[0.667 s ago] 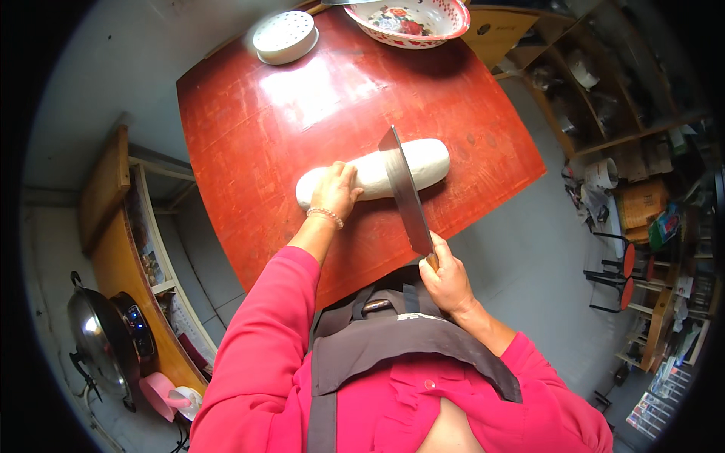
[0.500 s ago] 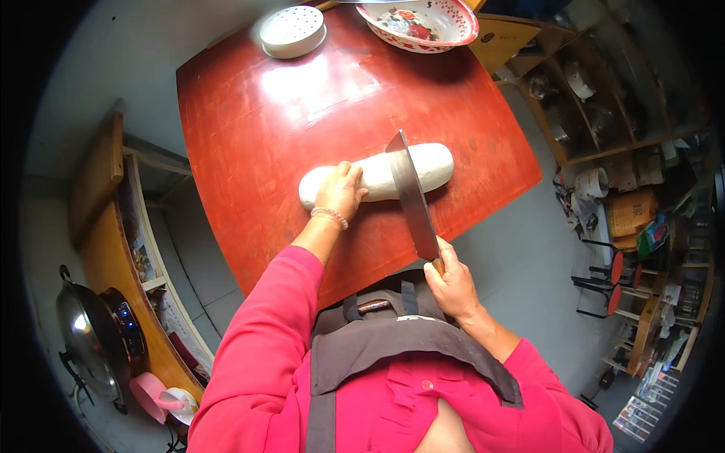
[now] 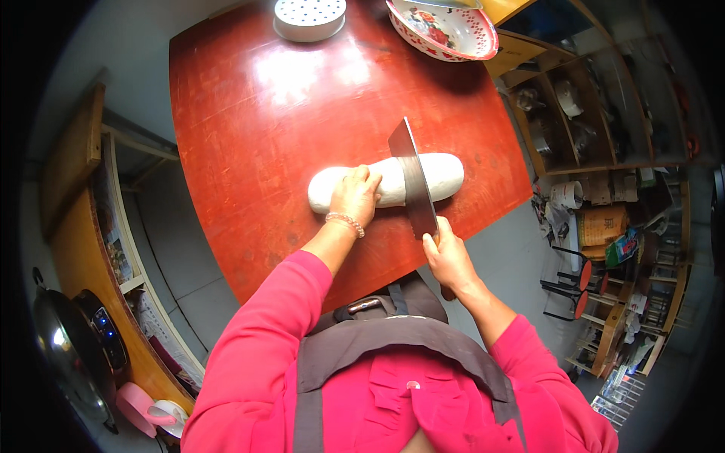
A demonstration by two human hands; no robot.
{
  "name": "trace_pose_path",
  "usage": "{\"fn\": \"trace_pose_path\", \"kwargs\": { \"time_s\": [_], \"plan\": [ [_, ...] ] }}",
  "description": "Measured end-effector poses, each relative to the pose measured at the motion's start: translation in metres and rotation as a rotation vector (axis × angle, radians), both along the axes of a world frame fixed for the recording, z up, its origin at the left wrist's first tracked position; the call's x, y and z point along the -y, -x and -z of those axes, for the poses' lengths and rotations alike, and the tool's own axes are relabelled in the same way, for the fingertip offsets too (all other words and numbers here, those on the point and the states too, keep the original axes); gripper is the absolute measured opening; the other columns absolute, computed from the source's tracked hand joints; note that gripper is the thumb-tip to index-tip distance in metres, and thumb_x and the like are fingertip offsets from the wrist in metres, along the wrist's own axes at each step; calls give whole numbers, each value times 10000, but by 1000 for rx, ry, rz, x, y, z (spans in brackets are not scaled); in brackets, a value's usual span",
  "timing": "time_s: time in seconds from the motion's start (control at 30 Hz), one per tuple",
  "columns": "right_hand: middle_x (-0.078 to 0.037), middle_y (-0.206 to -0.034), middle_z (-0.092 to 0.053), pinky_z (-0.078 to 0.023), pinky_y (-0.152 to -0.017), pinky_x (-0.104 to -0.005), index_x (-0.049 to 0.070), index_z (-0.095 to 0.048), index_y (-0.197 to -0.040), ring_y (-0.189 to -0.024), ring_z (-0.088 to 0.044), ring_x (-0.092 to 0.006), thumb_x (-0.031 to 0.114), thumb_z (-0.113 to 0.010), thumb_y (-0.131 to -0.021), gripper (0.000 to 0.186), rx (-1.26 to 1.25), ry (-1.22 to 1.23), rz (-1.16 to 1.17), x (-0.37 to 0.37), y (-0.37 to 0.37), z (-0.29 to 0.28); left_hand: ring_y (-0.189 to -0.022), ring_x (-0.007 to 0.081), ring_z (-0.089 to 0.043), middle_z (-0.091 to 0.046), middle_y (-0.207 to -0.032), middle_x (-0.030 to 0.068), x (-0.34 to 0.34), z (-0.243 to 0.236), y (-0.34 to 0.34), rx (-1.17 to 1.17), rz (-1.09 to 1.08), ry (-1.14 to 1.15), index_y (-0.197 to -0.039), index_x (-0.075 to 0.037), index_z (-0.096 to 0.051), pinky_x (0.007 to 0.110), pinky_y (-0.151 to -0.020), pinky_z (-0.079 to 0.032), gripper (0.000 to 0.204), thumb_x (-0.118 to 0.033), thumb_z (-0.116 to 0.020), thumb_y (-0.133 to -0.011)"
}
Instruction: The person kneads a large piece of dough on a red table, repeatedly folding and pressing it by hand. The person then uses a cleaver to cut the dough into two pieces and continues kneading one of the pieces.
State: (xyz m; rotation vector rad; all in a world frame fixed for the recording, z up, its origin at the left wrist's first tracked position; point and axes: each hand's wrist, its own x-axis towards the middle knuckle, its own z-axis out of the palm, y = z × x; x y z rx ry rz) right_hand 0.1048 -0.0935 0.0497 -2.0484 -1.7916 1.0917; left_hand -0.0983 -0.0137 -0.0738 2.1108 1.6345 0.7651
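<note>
A smooth white log of dough (image 3: 444,174) lies crosswise on the red table (image 3: 249,151). Over its left half my left hand (image 3: 353,198) is laid, fingers curved round the top and gripping it. My right hand (image 3: 451,257) is closed round the handle of a broad-bladed cleaver (image 3: 415,181). The blade crosses the dough right of its middle, edge down, its far end reaching past the log. How deep the edge sits in the dough cannot be told. Most of the handle is hidden in my fist.
At the table's far edge stand a white round container with a holed top (image 3: 310,16) and a red-and-white floral basin (image 3: 445,34). A wok (image 3: 68,347) and a pink pan (image 3: 137,408) are at the lower left. Shelves (image 3: 581,113) and stools (image 3: 580,291) stand right.
My right hand and the cleaver have moved forward, away from me, across the dough. The left hand keeps its place on the log. The whole view has shifted slightly.
</note>
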Motion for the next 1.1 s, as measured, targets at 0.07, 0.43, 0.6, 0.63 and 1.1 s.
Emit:
{"fn": "trace_pose_path", "kwargs": {
  "time_s": [0.07, 0.43, 0.6, 0.63, 1.1],
  "plan": [
    [-229, -780, -674, -510, -730, -545, 65, -491, -1349, -781, -672, -467, 174, -575, -1018, 358, 17, 33, 31, -8, 2, 18, -1030, 301, -631, -595, -1062, 83, -1, 1, 0, 7, -4, 6, -1044, -166, -647, 433, -875, -535, 306, -171, -800, -779],
    [-237, -824, -673, -531, -720, -525, 23, -514, -1253, -762, -668, -445, 215, -602, -1010, 323, -12, -52, -42, -27, -1, 36, -1013, 351, -614, -583, -1065, 103, 3, -3, 0, 19, -21, 20, -1045, -131, -602, 471, -852, -529, 314, -127, -796, -799],
    [1, -751, -540, -470, -501, -263, 34, -568, -1197, -562, -525, -74, 237, -575, -1018, 271, -510, 249, 43, -90, -40, -33, -1058, 383, -604, -596, -1139, 128, 5, -10, 4, 6, -3, 121, -1109, -114, -609, 482, -904, -515, 349, -140, -802, -819],
    [4, -752, -541, -459, -487, -248, 33, -575, -1227, -550, -512, -67, 239, -563, -1027, 287, -557, 264, 43, -103, -51, -43, -1081, 385, -605, -599, -1176, 135, 8, -12, 4, 12, -11, 82, -1143, -110, -610, 474, -923, -515, 380, -149, -805, -820],
    [-32, -910, -564, -537, -726, -394, 297, -682, -1313, -806, -622, -243, 113, -791, -819, 538, 320, -691, -766, -254, -221, 52, -1428, 328, -473, -517, -1490, 150, 14, -22, 6, -569, -29, 203, -1537, -291, -457, 595, -1195, -335, 1050, -249, -944, -608]
  ]
}}
